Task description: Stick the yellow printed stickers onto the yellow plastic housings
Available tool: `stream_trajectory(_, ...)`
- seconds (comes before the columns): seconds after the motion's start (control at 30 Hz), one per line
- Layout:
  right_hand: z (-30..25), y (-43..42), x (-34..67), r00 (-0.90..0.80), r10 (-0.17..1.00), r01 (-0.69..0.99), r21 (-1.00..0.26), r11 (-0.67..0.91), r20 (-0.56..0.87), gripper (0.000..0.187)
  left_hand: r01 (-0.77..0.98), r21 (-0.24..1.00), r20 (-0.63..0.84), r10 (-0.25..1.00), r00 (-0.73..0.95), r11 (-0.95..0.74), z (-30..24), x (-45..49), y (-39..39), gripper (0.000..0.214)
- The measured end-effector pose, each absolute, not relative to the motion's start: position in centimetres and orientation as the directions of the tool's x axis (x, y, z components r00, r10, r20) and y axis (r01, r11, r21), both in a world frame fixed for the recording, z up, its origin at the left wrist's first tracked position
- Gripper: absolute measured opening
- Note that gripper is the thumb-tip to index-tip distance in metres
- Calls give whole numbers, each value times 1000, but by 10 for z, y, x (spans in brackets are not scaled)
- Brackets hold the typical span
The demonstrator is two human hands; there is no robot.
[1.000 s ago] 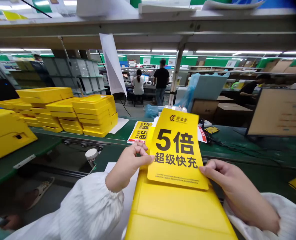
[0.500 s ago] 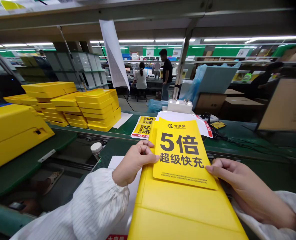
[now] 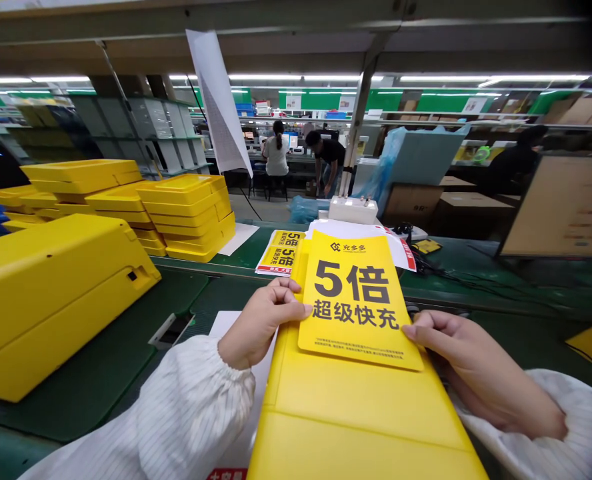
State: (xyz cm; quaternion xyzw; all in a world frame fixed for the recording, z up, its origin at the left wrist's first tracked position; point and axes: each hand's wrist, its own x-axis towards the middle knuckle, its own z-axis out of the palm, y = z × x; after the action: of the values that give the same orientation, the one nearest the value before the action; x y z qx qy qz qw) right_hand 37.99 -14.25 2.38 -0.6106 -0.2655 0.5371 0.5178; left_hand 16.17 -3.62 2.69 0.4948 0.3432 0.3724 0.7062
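Observation:
A yellow sticker (image 3: 356, 300) with a large black "5倍" lies over the far end of a long yellow plastic casing (image 3: 366, 427). My left hand (image 3: 261, 320) pinches the sticker's left edge between thumb and curled fingers. On the opposite side my right hand (image 3: 461, 353) grips its lower right edge the same way. Whether the sticker's underside touches the casing all over, I cannot tell. Under the casing, a white sheet (image 3: 226, 322) with a red strip shows at the left.
Another yellow casing (image 3: 61, 300) stands on a green carrier board at left. Stacked yellow covers (image 3: 186, 213) and printed sticker sheets (image 3: 279, 252) lie beyond. A white box (image 3: 353, 210), cables (image 3: 456, 277) and a screen (image 3: 559, 210) are farther right. Co-workers are in the background.
The yellow casing at left has moved rightward on its board, and the white round container is no longer visible. A background person has bent down. Both hands keep their grip on the sticker.

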Motion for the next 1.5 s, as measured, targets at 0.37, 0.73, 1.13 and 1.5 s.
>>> stream_trajectory(0.37,23,-157,406,286,862,-302,-893,-332,-418,40,-224,934,-127,845,519,278,24,194,-47,26)
stream_trajectory(0.73,27,-161,409,317,870,-236,-919,-315,-379,43,-145,964,-116,847,519,222,25,197,-48,28)
stream_trajectory(1.13,29,-158,410,302,841,-192,-892,-408,-449,43,-122,981,-67,857,511,150,24,194,-46,30)
stream_trajectory(1.5,30,-157,410,326,832,-196,-893,-405,-449,43,-126,974,-96,848,520,188,24,195,-46,31)
